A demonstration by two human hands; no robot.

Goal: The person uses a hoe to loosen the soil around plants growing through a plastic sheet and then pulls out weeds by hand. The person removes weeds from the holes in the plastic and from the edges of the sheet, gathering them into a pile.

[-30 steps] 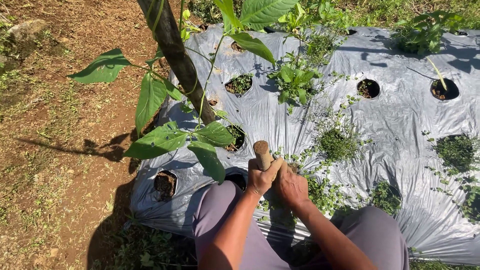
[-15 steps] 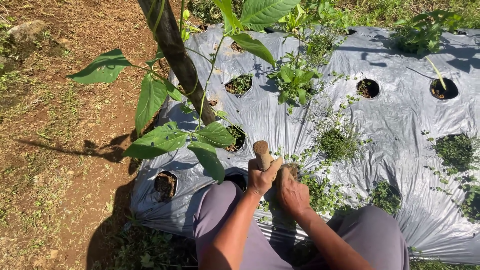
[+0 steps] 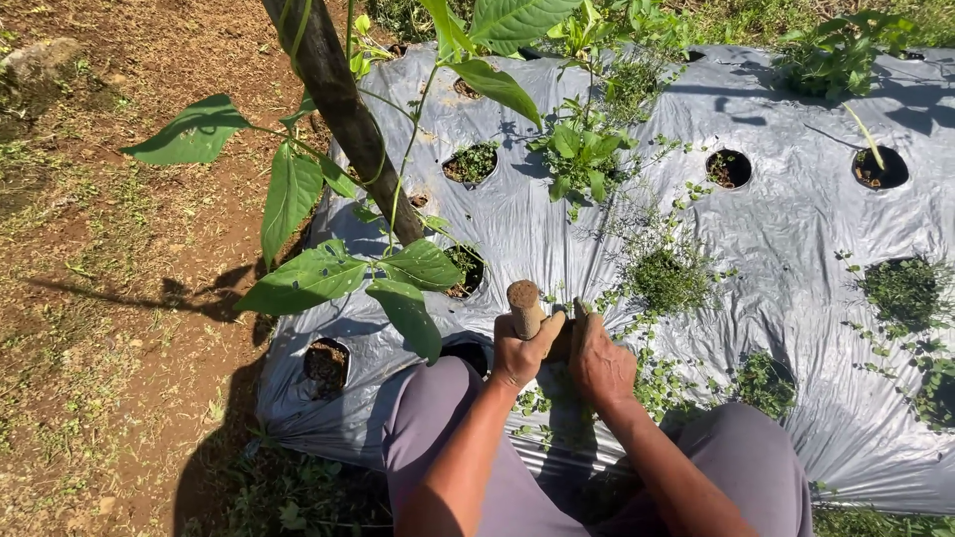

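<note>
Since the earlier frame your right hand (image 3: 603, 365) has slid a little right and up along the tool, fingers curled and pressing beside the wooden handle (image 3: 524, 308), though whether it grips anything you cannot tell. Your left hand (image 3: 519, 356) is closed tight around that handle, just below the frame's centre, its round end pointing up. Both hands sit over the silver plastic mulch (image 3: 796, 239), among small weeds (image 3: 665, 280), right of a leafy sapling (image 3: 343, 109).

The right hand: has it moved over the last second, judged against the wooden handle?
Yes. The right hand has slid slightly rightward, away from the wooden handle gripped by the left hand.
</note>
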